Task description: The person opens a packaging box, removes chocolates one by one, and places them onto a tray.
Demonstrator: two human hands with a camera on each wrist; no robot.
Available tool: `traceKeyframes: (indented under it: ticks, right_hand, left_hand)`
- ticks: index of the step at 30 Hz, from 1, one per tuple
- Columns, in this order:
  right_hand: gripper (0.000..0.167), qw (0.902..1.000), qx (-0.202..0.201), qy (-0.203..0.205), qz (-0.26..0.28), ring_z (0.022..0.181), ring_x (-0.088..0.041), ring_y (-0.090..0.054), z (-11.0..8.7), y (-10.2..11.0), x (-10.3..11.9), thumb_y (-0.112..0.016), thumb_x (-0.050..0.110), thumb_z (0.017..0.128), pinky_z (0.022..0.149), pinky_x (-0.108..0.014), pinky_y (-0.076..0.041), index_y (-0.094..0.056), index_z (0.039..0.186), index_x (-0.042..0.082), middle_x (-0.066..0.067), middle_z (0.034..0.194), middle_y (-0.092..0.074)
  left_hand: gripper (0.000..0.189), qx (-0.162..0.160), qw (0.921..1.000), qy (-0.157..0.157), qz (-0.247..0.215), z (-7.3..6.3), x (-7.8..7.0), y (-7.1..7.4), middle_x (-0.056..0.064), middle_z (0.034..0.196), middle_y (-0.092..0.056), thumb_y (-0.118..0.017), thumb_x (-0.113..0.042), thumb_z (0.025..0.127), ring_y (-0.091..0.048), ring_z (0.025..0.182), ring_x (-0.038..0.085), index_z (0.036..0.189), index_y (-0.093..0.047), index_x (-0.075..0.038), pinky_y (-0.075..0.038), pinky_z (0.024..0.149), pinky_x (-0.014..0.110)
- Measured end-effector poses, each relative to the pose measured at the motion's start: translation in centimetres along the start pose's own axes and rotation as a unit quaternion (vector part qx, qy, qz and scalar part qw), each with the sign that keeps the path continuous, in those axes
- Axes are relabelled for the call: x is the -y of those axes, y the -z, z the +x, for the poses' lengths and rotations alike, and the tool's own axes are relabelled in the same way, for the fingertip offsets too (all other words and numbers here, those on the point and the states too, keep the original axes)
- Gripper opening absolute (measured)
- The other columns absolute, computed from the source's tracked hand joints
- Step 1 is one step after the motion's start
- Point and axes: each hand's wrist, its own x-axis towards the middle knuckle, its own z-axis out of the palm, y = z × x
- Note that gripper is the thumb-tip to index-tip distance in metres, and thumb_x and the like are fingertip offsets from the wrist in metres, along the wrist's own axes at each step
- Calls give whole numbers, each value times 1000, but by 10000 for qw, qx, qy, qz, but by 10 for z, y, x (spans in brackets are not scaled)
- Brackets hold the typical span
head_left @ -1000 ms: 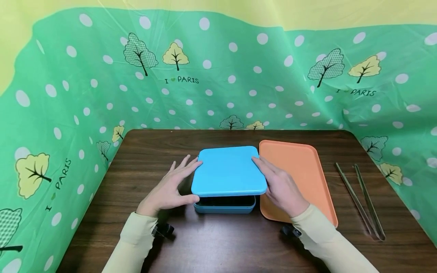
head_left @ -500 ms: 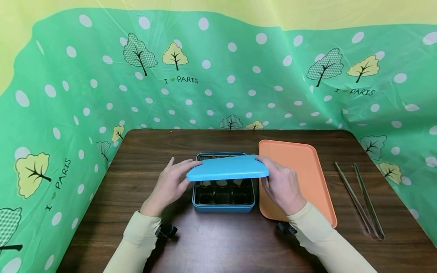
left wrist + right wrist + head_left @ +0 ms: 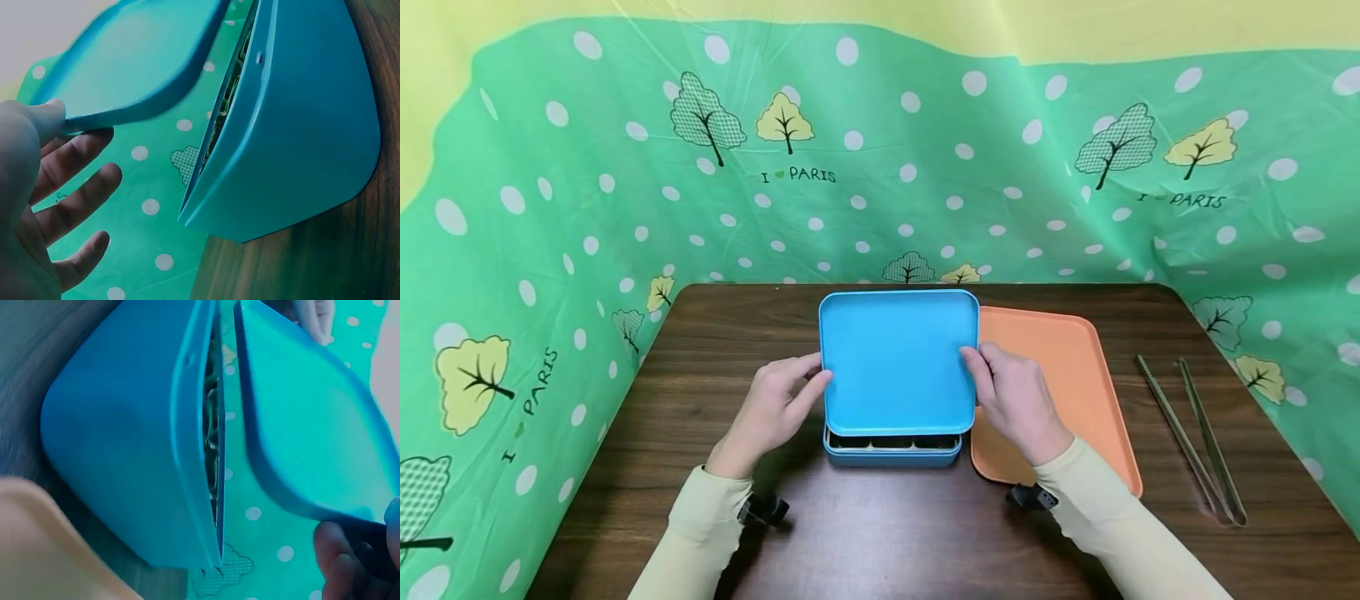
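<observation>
A light blue lid [image 3: 898, 362] is tilted up over a blue box [image 3: 891, 458], its rimmed inner face toward me. My left hand [image 3: 771, 408] pinches the lid's left edge, thumb on the inner face; in the left wrist view its other fingers spread apart below the rim. On the right edge, my right hand [image 3: 1018, 404] grips with the thumb in front and fingers behind. Both wrist views show a gap between the lid and the box [image 3: 306, 125]. A dark strip of compartments shows at the box's front; the lid hides the rest.
An orange tray [image 3: 1052, 358] lies flat right of the box, partly behind the right hand. Metal tongs [image 3: 1235, 518] lie spread farther right on the dark wooden table [image 3: 715, 333]. A green patterned cloth [image 3: 880, 200] hangs behind and beside the table.
The lid came off the box, its near edge rising and tipping, so its inner face now shows instead of its top. Both hands moved with it; the tray and tongs stayed put.
</observation>
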Motion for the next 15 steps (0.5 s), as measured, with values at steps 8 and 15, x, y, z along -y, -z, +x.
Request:
traceKeyframes:
  ticks: [8, 15]
  right_hand:
    - [27, 9895, 560, -662, 1156, 54, -8, -51, 2, 4, -4, -59, 17, 109, 49, -26, -41, -70, 126, -2, 3, 66, -57]
    - [68, 9757, 1344, -326, 1697, 84, -10, -65, -1, 7, -10, -70, 13, 102, 66, -27, -57, -40, 163, 10, -1, 102, -70]
  left_hand:
    - [55, -19, 9983, 509, -287, -1, 1, 0, 1, 93, -78, -72, -5, 99, -71, 85, 12, 151, -56, -1, -58, 70, 32]
    - [61, 297, 9951, 674, -661, -2, 4, 0, -2, 94, -72, -74, -7, 97, -69, 86, 11, 154, -53, -4, -60, 83, 35]
